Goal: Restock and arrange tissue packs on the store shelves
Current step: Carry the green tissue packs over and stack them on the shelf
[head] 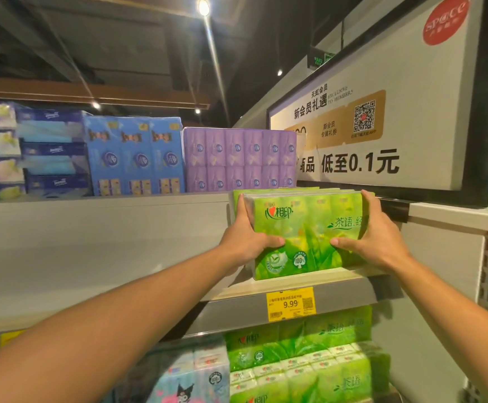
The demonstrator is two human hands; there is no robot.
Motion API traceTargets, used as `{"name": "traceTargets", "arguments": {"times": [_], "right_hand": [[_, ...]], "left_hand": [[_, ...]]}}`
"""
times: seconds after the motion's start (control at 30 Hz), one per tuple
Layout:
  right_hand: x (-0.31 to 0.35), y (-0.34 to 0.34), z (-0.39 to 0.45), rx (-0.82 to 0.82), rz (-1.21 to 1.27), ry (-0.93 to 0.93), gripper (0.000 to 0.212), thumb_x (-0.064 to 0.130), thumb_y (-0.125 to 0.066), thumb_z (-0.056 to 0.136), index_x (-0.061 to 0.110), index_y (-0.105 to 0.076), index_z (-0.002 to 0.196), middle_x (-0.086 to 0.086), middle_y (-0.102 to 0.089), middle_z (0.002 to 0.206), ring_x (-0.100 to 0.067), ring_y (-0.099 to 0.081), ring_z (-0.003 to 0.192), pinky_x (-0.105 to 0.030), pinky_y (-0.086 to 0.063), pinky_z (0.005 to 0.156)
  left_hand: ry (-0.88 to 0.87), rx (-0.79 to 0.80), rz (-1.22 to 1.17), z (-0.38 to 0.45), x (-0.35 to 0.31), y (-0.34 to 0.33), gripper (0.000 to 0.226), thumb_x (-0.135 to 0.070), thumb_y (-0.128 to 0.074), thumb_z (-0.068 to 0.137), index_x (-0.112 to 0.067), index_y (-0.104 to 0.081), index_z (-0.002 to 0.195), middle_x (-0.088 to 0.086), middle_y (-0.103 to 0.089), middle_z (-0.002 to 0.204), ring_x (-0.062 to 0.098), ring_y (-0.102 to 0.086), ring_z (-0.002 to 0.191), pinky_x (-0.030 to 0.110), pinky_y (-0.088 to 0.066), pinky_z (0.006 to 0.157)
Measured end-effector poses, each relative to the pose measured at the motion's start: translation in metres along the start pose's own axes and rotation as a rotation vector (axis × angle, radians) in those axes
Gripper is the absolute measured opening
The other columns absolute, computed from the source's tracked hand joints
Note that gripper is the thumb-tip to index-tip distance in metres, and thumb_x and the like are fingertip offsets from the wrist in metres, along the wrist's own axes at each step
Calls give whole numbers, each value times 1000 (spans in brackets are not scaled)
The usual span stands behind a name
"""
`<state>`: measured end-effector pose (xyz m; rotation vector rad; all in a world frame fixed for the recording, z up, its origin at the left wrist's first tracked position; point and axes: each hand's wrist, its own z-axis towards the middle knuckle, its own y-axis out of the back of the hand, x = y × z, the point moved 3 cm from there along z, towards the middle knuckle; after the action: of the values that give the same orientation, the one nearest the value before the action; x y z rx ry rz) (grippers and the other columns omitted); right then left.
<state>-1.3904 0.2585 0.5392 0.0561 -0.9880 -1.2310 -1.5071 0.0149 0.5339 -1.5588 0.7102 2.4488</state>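
View from a head cam, looking up at store shelving. Two bare arms are reaching fwd and up from the bottom corners. Both hands are gripping one green tissue pack (306,234), w/ a red heart logo and Chinese text on its front. The left hand (247,242) is clasping the pack's left end: fingers running up the left side, thumb pressing across the front near the middle. The right hand (378,242) is mirroring it on the right end, fingers up the side, thumb lying on the front. So the pack is sitting squarely btwn the two palms, thumbs pointing at each other but apart.

The pack is standing upright w/ its bottom edge on the shelf (338,279), at the front lip. More green packs are standing right behind it. A yellow price tag (290,303) reading 9.99 is hanging on the shelf edge just below. Under that, a lower shelf is holding more green packs (298,359), w/ pale blue cartoon-print packs (187,379) to their left.

Higher up, left of the hands, purple packs (239,159) and blue packs (136,158) are lining the top shelf. A white promo sign (382,126) is hanging above right.
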Motion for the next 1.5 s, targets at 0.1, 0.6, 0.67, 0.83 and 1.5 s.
{"name": "traceTargets", "arguments": {"times": [0.1,0.6,0.67,0.83,1.5], "right_hand": [[8,3,-2,-23,-46,-26,123,36,-94,58,33,-15,153,-16,-38,146,-35,-43,132,-52,-38,110],[184,-50,13,166,-458,605,105,93,-39,62,35,-34,150,3,-30,160,-17,-30,145,-51,-29,116],[184,-59,15,223,-507,550,99,88,-41,64,37,-37,148,1,-36,157,-20,-38,141,-47,-39,109],[175,-70,16,201,-634,549,59,58,-53,78,45,-51,135,-2,-71,117,-29,-63,110,-38,-52,83],[174,-73,15,120,-653,493,65,61,-47,69,47,-51,132,4,-74,102,-25,-66,95,-35,-53,77]], "left_hand": [[49,20,-178,-6,-12,4,119,-58,-86,57,-50,-13,151,2,-49,149,31,-60,119,48,-57,86],[254,-91,110,110,12,67,78,-34,-49,87,-40,-11,155,4,-49,142,40,-60,109,54,-58,78],[228,-37,46,118,16,65,77,-22,-41,89,-47,-5,154,-1,-56,124,40,-66,94,53,-59,63],[78,98,59,127,28,68,70,4,-47,88,-49,-44,133,9,-61,120,38,-68,87,60,-59,61],[63,203,211,125,24,60,97,-1,-45,81,-52,-1,151,17,-61,118,42,-68,91,56,-60,70]]}}
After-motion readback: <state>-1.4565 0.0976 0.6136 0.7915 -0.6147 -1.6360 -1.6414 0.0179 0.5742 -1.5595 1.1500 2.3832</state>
